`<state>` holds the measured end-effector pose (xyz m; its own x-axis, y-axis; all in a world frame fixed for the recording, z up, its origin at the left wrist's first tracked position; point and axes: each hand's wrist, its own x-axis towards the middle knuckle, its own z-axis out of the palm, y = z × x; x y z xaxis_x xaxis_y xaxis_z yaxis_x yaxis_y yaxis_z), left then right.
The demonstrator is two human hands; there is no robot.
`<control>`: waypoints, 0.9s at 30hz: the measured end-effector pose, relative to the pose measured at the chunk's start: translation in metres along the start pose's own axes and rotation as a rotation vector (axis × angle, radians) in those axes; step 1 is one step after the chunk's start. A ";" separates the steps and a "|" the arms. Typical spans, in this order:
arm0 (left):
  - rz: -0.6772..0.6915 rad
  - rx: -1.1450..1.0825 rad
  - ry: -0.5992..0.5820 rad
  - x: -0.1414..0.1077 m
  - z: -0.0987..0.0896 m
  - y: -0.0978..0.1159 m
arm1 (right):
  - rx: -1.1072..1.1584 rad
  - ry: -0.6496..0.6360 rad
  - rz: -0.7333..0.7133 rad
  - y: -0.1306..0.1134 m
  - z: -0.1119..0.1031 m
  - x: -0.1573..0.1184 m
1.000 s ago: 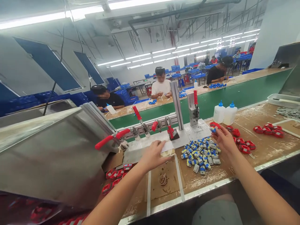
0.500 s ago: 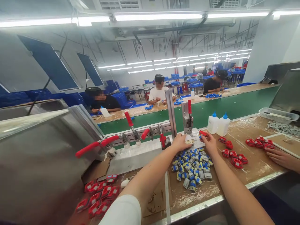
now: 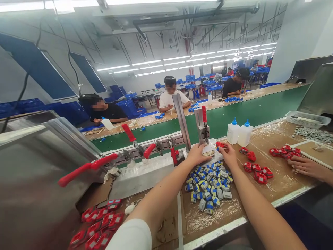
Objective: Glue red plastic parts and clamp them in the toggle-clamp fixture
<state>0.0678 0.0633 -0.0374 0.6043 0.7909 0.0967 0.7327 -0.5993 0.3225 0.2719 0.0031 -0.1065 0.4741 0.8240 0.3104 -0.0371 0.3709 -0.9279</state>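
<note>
My left hand rests at the base of an upright clamp with a red handle. Its thumb and forefinger are spread around a pale pad on the metal plate; the other fingers are partly hidden. Just right of the plate, my right hand is closed on a small red casing, with a bit of blue showing by the fingertips. Below both hands lies a loose pile of grey blocks with blue and yellow bands.
Two white bottles with blue caps stand beyond my right hand. Red casings lie to the right, others at lower left. More red-handled clamps line the left. Another person's hand reaches in at right. Co-workers sit across the green belt.
The camera view has tilted down and shifted slightly, so the scene sits differently in the frame. Both hands keep nearly the same places at the clamp, the right still holding the red casing.
</note>
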 end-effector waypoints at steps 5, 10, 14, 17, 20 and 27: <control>0.001 -0.122 0.093 -0.016 -0.012 0.003 | 0.035 0.003 -0.018 -0.007 0.003 0.000; 0.121 -0.443 0.033 -0.006 -0.019 0.009 | -0.054 -0.213 -0.080 -0.019 0.007 -0.009; 0.131 -0.480 -0.023 0.009 -0.019 0.013 | -0.072 -0.262 -0.070 -0.022 0.008 -0.010; 0.105 -0.544 -0.069 0.016 -0.012 0.011 | -0.076 -0.293 -0.050 -0.022 0.008 -0.008; 0.067 -0.612 -0.070 0.021 -0.005 0.006 | -0.104 -0.304 -0.036 -0.019 0.009 -0.008; -0.090 -0.610 0.132 0.027 0.001 -0.010 | -0.291 -0.111 -0.209 -0.047 0.013 -0.018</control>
<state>0.0776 0.0907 -0.0385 0.4759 0.8671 0.1470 0.4454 -0.3817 0.8099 0.2541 -0.0236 -0.0664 0.3459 0.7910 0.5047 0.3093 0.4117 -0.8572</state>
